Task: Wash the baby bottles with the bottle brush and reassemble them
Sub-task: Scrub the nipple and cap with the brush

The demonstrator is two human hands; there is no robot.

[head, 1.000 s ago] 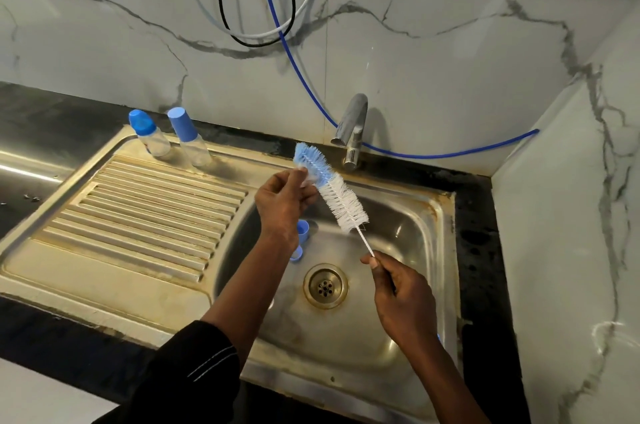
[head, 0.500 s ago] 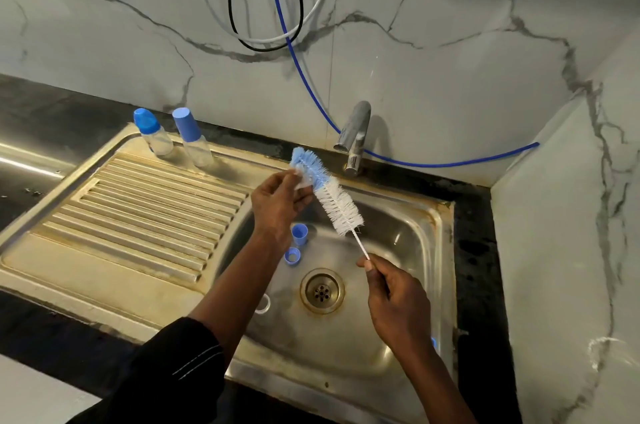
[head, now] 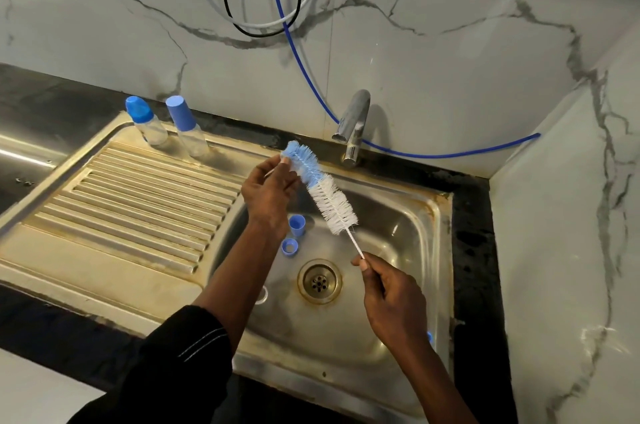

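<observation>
Bottle brush [head: 323, 193]: held in the air above the sink [head: 440, 250], stretched between both hands, clear of the basin floor.
Right hand [head: 391, 295]: at the low end, thumb and curled fingers pinching the tip of the thin white handle, a bare stretch of handle showing before the bristles.
Left hand [head: 268, 193]: at the high end, fingers curled in a pinch on the blue bristle tip; anything else in that pinch too small to tell.
Axis: long axis on a diagonal, blue tip pointing up, left and away toward the wall, handle pointing down and right toward the wearer; blue bristles above, white bristles below.
Basin contents: blue cap [head: 298, 225] and blue ring [head: 289, 246] just beside each other, left of the drain [head: 320, 281], beside the left wrist; a clear piece [head: 263, 295] half hidden by the left forearm.
Drainboard [head: 138, 195]: two baby bottles [head: 188, 133] upright side by side at the far edge, both blue-capped, well apart from the hands.
Tap [head: 353, 127]: at the far rim, behind the brush.
</observation>
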